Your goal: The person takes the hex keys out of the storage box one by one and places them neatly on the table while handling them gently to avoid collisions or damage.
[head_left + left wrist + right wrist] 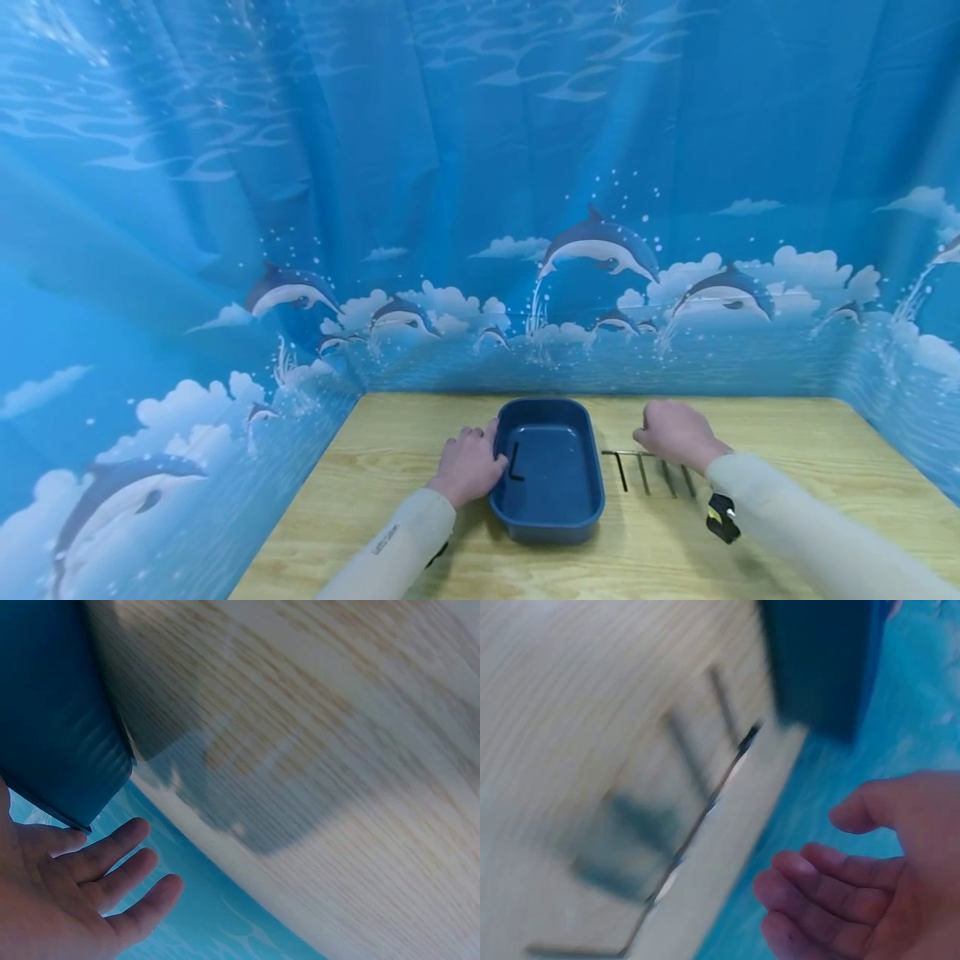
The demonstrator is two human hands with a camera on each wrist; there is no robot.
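A deep blue rectangular bin [553,533] stands mid-table in the head view, with one black L-shaped hex key [513,462] lying inside near its left wall. My left hand [471,467] rests on the bin's left rim. In the left wrist view its fingers [112,847] are spread and fairly straight beside the bin's corner. To the right of the bin several hex keys [622,473] lie in a row, short arms lined up along the far side. My right hand [677,435] hovers over the row's far right part. The right wrist view shows its fingers loosely bent, thumb apart, nothing between them.
Light wood-grain table [360,500] lies under everything. A blue curtain [450,208] printed with dolphins and clouds hangs along the table's back and sides. A black device [723,518] is strapped at the right wrist.
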